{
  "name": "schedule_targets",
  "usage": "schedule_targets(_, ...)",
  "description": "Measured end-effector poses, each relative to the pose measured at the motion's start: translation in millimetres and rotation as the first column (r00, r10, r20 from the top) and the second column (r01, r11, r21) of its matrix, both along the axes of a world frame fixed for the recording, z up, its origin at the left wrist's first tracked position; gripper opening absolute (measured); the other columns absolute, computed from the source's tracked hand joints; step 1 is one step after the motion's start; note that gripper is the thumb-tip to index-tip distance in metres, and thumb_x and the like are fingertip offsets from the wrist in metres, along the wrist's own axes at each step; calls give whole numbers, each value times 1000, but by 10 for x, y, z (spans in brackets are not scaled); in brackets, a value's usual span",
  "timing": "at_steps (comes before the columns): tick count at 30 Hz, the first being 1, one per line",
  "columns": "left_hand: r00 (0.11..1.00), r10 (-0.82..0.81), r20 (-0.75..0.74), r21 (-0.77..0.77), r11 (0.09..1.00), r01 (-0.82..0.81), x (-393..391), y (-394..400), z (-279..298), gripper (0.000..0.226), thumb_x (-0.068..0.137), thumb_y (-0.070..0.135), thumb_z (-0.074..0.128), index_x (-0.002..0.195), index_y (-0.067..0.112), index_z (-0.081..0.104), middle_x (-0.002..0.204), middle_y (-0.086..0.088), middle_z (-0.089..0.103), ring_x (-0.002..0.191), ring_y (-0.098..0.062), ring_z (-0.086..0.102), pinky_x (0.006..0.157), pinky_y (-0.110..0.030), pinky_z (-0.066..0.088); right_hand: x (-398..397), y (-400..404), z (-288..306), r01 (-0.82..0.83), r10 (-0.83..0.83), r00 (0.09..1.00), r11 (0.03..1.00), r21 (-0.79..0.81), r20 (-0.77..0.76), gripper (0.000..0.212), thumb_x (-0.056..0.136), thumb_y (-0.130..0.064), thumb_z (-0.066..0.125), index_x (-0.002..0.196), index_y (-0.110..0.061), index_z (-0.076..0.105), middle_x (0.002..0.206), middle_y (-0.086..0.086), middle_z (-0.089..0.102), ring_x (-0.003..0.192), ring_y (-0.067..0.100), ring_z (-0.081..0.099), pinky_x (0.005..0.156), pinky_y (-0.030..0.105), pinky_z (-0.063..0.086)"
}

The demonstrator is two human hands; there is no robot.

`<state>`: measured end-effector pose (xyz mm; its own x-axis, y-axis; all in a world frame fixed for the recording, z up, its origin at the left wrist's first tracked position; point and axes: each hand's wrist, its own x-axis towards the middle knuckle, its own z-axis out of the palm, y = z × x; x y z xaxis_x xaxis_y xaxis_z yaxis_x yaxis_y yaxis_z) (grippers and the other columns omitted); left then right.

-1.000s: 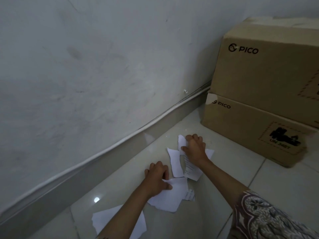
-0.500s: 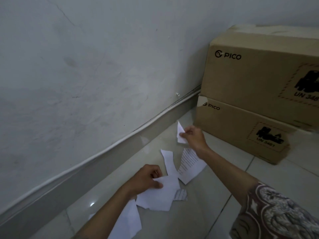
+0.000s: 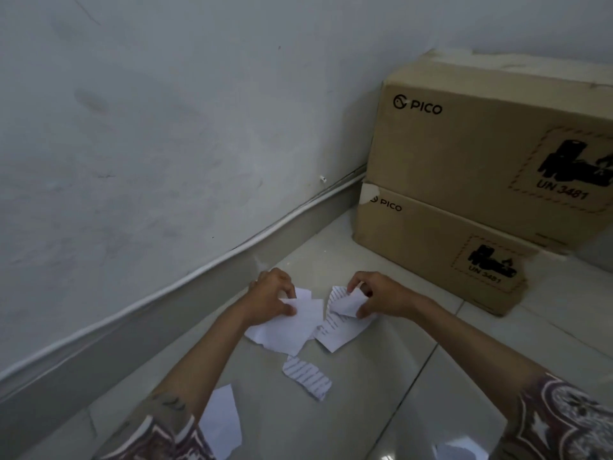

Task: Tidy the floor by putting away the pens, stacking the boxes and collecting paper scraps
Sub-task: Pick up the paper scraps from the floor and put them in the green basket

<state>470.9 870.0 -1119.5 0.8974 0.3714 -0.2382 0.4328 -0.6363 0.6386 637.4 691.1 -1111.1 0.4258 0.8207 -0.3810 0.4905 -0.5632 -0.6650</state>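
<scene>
Torn white paper scraps lie on the glossy floor tiles near the wall. My left hand [image 3: 272, 295] pinches a large blank scrap [image 3: 288, 328]. My right hand [image 3: 378, 297] grips a small scrap [image 3: 346, 302] just above a printed scrap [image 3: 335, 333] that lies on the tile. A lined scrap [image 3: 306, 378] rests loose closer to me, and another blank scrap [image 3: 220, 423] lies beside my left forearm. Two brown PICO boxes stand stacked at the right: the upper box [image 3: 481, 151] sits on the lower box [image 3: 431, 247]. No pens are in sight.
A white wall fills the left, with a grey skirting [image 3: 159, 320] and a white cable [image 3: 185, 277] running along its foot. A further bit of paper [image 3: 454, 451] shows at the bottom edge. Patterned sleeves cover both my upper arms.
My right hand has drawn back toward me with the small scrap. My left hand has moved forward and right with the blank scrap, so both hands are now close together.
</scene>
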Motion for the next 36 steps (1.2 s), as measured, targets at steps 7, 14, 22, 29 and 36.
schedule_targets(7, 991, -33, -126, 205, 977, 59, 286, -173, -156, 20, 83, 11, 63, 102, 2, 63, 131, -9, 41, 124, -27, 35, 100, -33, 27, 19, 68, -173, 51, -53, 988, 998, 21, 147, 40, 74, -5, 70, 112, -4, 55, 91, 6, 51, 78, 17, 46, 53, 17, 32)
schedule_targets(14, 998, 28, -61, 128, 992, -20, 294, -140, -195, 17, 77, 4, 66, 72, 15, 54, 92, -4, 52, 95, -25, 53, 79, -27, 35, 28, 160, -319, 61, -48, 974, 997, -49, 223, 62, 80, -21, 67, 135, -15, 39, 131, 16, 51, 119, 31, 49, 93, 32, 39)
schedule_targets(22, 932, 275, 237, -208, 951, -227, 116, -37, 69, 41, 69, -5, 74, 51, 21, 48, 50, 11, 42, 42, -1, 37, 46, -11, 27, 44, 229, -245, 113, -28, 906, 977, -179, 422, 54, 74, -37, 72, 122, -20, 53, 129, 13, 43, 127, 30, 31, 102, 35, 24)
schedule_targets(29, 893, 361, 270, -318, 908, -271, -36, -64, 376, 33, 70, -2, 75, 57, 17, 51, 64, -2, 49, 58, -13, 40, 50, -12, 31, -51, 166, -108, 89, -56, 927, 993, -74, 371, 27, 77, -29, 69, 66, -20, 47, 84, 1, 52, 97, 21, 52, 77, 33, 17)
schedule_targets(36, 836, 390, 385, -303, 909, -285, 61, -191, 819, 24, 71, -1, 74, 60, 10, 57, 64, -1, 58, 53, -2, 52, 50, -7, 38, -27, -217, 433, 226, -255, 948, 961, 161, 192, 24, 83, -22, 65, 65, -9, 55, 62, -3, 45, 70, 12, 45, 80, 32, 19)
